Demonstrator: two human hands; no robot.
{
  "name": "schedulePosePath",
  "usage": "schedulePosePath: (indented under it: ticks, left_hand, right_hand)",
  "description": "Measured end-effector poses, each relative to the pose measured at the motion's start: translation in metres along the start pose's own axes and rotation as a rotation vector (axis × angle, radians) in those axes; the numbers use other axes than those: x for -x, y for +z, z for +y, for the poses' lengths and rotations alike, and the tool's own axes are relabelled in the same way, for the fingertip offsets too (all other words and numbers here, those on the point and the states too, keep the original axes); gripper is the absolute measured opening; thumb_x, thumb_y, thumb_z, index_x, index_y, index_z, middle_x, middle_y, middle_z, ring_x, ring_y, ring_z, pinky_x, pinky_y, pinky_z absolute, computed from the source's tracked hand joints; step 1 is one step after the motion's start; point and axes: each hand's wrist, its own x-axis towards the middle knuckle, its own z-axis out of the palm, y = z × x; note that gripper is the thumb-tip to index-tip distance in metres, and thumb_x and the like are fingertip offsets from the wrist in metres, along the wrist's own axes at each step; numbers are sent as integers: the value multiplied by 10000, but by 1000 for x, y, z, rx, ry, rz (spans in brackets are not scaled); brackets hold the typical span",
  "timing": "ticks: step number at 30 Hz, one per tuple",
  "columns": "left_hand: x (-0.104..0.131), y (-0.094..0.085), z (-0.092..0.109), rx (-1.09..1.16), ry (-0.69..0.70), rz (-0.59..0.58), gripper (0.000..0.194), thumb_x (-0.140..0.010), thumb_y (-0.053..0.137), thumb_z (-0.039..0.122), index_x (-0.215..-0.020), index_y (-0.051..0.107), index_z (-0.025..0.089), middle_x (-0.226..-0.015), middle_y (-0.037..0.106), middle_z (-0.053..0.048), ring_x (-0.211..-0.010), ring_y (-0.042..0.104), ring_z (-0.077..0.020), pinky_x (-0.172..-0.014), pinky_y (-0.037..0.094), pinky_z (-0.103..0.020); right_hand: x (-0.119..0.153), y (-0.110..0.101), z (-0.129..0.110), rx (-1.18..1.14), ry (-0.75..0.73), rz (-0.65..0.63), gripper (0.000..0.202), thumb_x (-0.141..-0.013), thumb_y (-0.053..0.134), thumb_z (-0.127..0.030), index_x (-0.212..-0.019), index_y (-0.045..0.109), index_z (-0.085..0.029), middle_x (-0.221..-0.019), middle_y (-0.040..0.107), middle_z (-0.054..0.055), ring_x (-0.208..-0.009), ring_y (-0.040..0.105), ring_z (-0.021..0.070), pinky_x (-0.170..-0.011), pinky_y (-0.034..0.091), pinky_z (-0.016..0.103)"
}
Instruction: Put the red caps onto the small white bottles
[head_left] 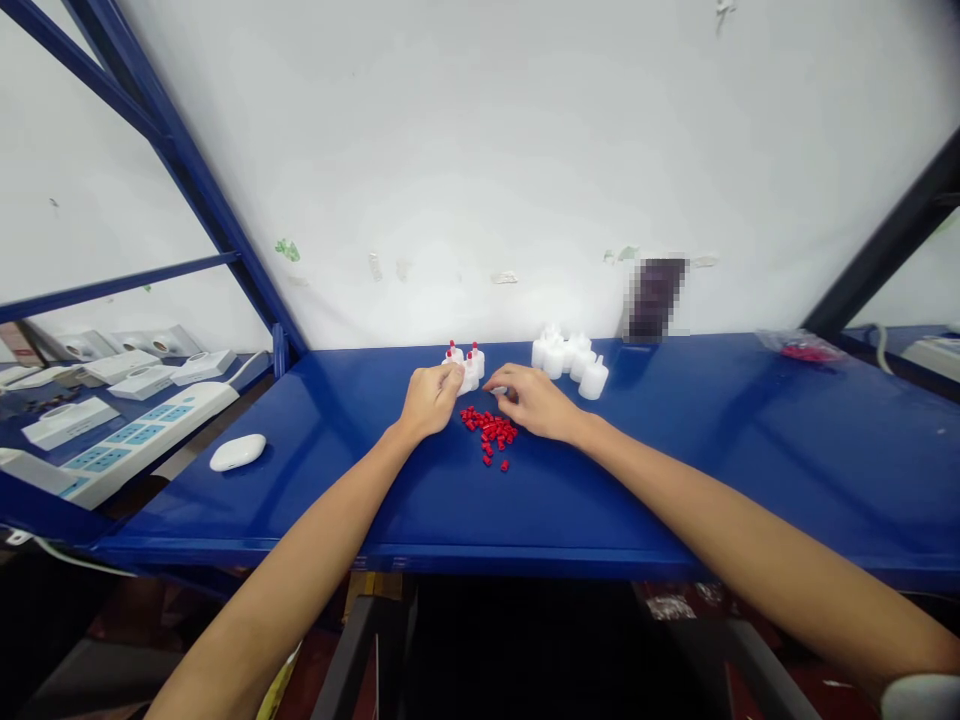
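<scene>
Several small white bottles with red tips (pixel 478 358) stand at the middle of the blue table. My left hand (pixel 433 398) is closed right beside them, at their near left; what its fingers hold, if anything, is hidden. To the right, my right hand (pixel 534 402) has its thumb and fingers curled toward each other above the red caps, with something pale and tiny near the fingertips. A loose pile of small red caps (pixel 495 430) lies between and just below the hands. Several white bottles without red tips (pixel 593 378) stand behind my right hand.
On the blue table (pixel 315 500), a white oval case (pixel 238 453) lies at the left. A plastic bag with red pieces (pixel 806 350) rests at the far right. White power strips (pixel 142 435) and white housings (pixel 142 382) sit beyond the left frame post. A wall stands behind.
</scene>
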Motion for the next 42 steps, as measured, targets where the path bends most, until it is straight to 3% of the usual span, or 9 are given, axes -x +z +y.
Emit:
schedulePosePath:
  ticks: [5, 12, 20, 24, 28, 31, 36, 40, 42]
  left_hand:
    - [1, -2, 5, -17, 98, -71, 533, -1009, 253, 478, -844, 644, 155, -650, 599, -21, -612, 545, -146, -645, 386, -261]
    - [1, -6, 13, -21, 117, -131, 557, -1019, 215, 495, -1135, 650, 169, -783, 660, -38, -722, 604, -174, -697, 409, -258]
    - [1, -5, 12, -116, 192, -75, 493, -1016, 234, 464, -901, 620, 179, -787, 632, -37, -716, 562, -171, -718, 381, -275]
    - [3, -7, 13, -143, 222, -90, 446, -1014, 259, 405, -972, 645, 185, -837, 674, -42, -759, 591, -178, -730, 384, -277]
    - [3, -9, 12, -206, 233, -118, 465, -1009, 255, 379, -932, 669, 182, -846, 688, -62, -779, 600, -188, -716, 375, -285]
    - [3, -9, 11, -228, 238, -139, 498, -998, 270, 437, -794, 645, 180, -769, 654, -57, -703, 557, -177, -666, 341, -287]
    - [2, -8, 18, -148, 170, -149, 486, -901, 446, 565, -662, 596, 170, -674, 595, -17, -617, 470, -138, -629, 307, -277]
    - [1, -9, 22, -28, 81, -110, 507, -869, 458, 583, -620, 582, 160, -585, 503, 6, -569, 417, -118, -600, 301, -268]
    - [1, -9, 20, 33, 61, -68, 523, -862, 443, 590, -585, 554, 160, -540, 432, 14, -547, 379, -114, -579, 287, -270]
  right_hand:
    - [1, -6, -21, -237, 111, 290, 109, -890, 599, -199, -917, 703, -183, -886, 736, 32, -604, 606, 119, -627, 506, 279]
    - [5, -3, -42, -238, 26, 369, 194, -917, 593, -272, -1088, 608, -183, -987, 757, 60, -697, 699, 145, -655, 544, 274]
    - [7, -2, -40, -97, -35, 403, 122, -941, 592, -263, -964, 696, -203, -924, 760, 25, -639, 641, 121, -657, 525, 267]
    - [7, -3, -37, -112, -43, 346, 147, -950, 584, -267, -983, 714, -205, -954, 767, 34, -705, 666, 139, -698, 542, 284]
    - [7, -2, -35, -150, -16, 293, 178, -958, 583, -295, -1086, 677, -214, -981, 769, 41, -803, 710, 167, -740, 555, 299]
    - [8, -1, -36, -135, -7, 256, 266, -939, 608, -291, -1194, 605, -216, -965, 769, 28, -713, 707, 155, -702, 551, 288]
    - [9, 2, -38, -44, -28, 254, 294, -908, 600, -209, -1201, 582, -221, -965, 761, 21, -694, 689, 149, -701, 540, 280]
    - [8, 2, -36, -51, -41, 247, 256, -912, 617, -230, -1167, 602, -218, -986, 745, 25, -669, 670, 135, -682, 538, 278]
    - [8, 1, -36, -54, -84, 257, 181, -934, 599, -257, -1107, 634, -216, -1071, 728, 49, -756, 685, 145, -722, 549, 290]
